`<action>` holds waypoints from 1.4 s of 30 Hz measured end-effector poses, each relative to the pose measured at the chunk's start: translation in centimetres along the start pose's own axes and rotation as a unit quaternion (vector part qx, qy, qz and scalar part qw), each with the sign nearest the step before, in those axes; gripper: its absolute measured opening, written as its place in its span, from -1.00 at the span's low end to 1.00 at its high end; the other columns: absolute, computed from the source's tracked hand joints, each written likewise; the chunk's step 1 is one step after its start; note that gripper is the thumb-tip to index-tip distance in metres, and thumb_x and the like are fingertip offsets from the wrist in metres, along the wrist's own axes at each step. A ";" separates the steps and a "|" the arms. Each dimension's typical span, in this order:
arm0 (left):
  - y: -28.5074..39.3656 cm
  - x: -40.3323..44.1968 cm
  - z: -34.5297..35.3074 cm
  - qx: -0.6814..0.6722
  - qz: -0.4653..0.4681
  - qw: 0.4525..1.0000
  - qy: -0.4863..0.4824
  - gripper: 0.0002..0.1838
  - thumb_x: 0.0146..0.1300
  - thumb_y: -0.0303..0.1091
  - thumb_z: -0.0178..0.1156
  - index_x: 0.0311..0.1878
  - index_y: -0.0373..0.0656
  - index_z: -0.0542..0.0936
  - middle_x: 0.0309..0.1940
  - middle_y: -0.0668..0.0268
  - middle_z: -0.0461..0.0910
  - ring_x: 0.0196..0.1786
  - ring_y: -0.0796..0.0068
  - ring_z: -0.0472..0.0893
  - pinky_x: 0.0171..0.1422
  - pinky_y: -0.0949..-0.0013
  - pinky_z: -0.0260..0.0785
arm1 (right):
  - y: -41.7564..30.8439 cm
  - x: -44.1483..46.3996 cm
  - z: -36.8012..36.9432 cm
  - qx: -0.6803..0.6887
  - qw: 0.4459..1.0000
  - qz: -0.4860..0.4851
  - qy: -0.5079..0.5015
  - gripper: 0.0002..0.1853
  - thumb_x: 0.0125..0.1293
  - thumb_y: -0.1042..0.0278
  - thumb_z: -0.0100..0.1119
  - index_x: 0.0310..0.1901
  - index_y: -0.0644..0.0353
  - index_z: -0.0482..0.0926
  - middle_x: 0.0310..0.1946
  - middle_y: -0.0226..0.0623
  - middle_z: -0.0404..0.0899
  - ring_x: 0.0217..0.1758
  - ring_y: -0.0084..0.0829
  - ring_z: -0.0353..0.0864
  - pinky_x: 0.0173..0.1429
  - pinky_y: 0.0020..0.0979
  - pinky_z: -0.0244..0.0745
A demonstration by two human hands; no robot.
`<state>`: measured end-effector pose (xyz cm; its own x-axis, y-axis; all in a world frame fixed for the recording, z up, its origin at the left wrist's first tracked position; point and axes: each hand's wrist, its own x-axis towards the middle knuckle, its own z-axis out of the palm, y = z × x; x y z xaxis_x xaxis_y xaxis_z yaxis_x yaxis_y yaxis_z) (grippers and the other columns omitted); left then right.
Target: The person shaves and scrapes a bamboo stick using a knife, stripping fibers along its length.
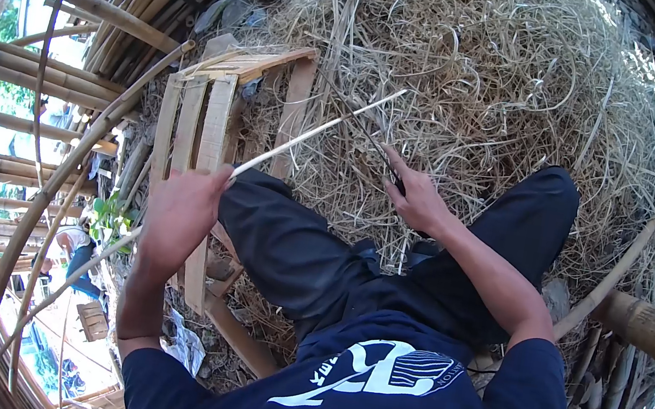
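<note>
My left hand [184,213] is closed around a long, pale bamboo strip [294,144]. The strip slants up and right from the fist, and its other end trails down behind my left forearm toward the lower left. A dark, narrow-bladed knife [367,137] is in my right hand [417,199]; the fingers wrap its handle and the index finger stretches along it. The blade points up and left and crosses the strip near its far end. Whether the edge touches the strip I cannot tell.
A wooden crate-like frame [215,124] stands beside my left leg. Piled shavings [483,67] cover the ground ahead. Bamboo poles [58,135] form a wall at left, with a person [78,256] beyond it. A thick bamboo pole [647,331] lies at right.
</note>
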<state>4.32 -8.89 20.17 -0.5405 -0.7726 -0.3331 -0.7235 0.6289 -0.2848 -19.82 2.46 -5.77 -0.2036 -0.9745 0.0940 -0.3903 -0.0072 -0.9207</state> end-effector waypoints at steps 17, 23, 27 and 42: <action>2.5 8.0 2.1 0.222 0.180 0.956 0.058 -0.44 0.21 -0.49 0.09 0.34 -0.07 0.41 -0.42 0.26 0.53 -0.46 0.31 0.63 -0.40 0.27 0.49 | -1.7 1.3 -1.2 -0.030 0.986 0.154 -0.056 -0.65 0.44 0.16 0.04 -0.16 0.38 0.51 -0.55 0.10 0.56 -0.45 0.05 0.59 -0.28 -0.07 0.43; 2.7 9.0 1.1 0.234 0.175 0.953 0.083 -0.48 0.22 -0.50 0.09 0.29 -0.06 0.46 -0.42 0.23 0.53 -0.45 0.27 0.64 -0.39 0.25 0.51 | -2.3 2.3 0.6 -0.026 1.000 -0.006 0.013 -0.69 0.46 0.21 0.01 -0.23 0.37 0.46 -0.59 0.07 0.51 -0.45 0.15 0.53 -0.33 -0.05 0.37; 2.3 9.3 1.0 0.214 0.175 0.959 0.068 -0.49 0.22 -0.50 0.08 0.29 -0.07 0.46 -0.41 0.22 0.54 -0.43 0.24 0.64 -0.37 0.22 0.52 | -2.4 2.8 0.8 -0.033 0.999 0.017 -0.007 -0.66 0.50 0.11 -0.08 -0.22 0.29 0.42 -0.47 0.12 0.56 -0.31 0.18 0.56 -0.22 0.05 0.40; 2.1 10.5 0.5 0.191 0.185 0.963 0.049 -0.56 0.24 -0.49 0.08 0.22 -0.12 0.47 -0.39 0.19 0.59 -0.35 0.18 0.68 -0.33 0.18 0.55 | -1.6 3.8 1.5 -0.110 0.993 0.027 -0.014 -0.70 0.49 0.15 -0.09 -0.24 0.27 0.38 -0.48 0.12 0.54 -0.33 0.16 0.57 -0.23 0.10 0.43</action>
<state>-2.68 -15.64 15.64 -0.7825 -0.4826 -0.3935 -0.2731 0.8339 -0.4797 -18.65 -1.59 -4.45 -0.2068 -0.9778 0.0328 -0.5665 0.0924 -0.8189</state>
